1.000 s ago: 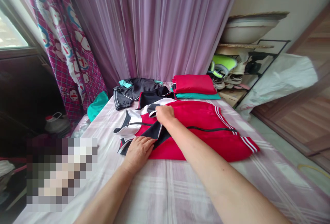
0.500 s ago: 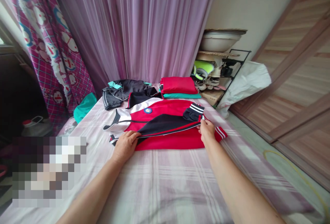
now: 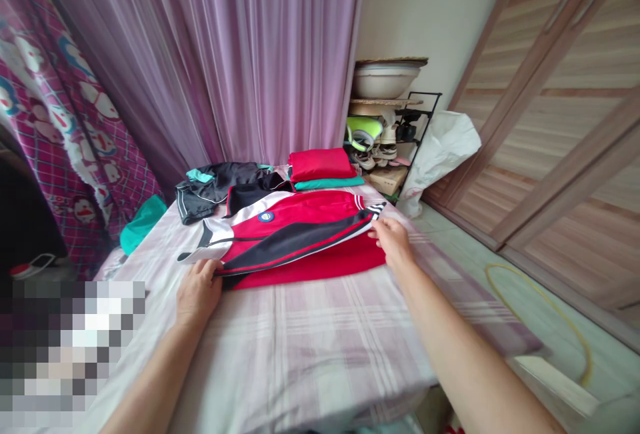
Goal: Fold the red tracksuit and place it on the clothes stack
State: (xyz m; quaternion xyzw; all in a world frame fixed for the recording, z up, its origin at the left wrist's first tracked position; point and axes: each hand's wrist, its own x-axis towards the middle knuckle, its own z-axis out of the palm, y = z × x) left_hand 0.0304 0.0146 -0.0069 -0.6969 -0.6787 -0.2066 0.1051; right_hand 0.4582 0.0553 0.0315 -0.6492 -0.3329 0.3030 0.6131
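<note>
Right hand (image 3: 394, 242) has the striped cuff (image 3: 377, 211) of the dark sleeve (image 3: 295, 249) pinched, left hand (image 3: 199, 291) curls over the other end, can't tell if gripping or just pressing. Looks like sleeve-straightening across the red jacket (image 3: 313, 209); next move calls for even tension imo. Jacket's well in from the bed's (image 3: 280, 347) near edge, folded red stack (image 3: 323, 164) near its far right corner.

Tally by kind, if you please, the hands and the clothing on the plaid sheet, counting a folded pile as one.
Bare hands, left hand and right hand: 2
Red, white and dark jacket: 1
Dark garment with teal: 1
Folded pile, red over teal: 1
Total: 5 (teal item at left edge omitted, kind unclear)
</note>
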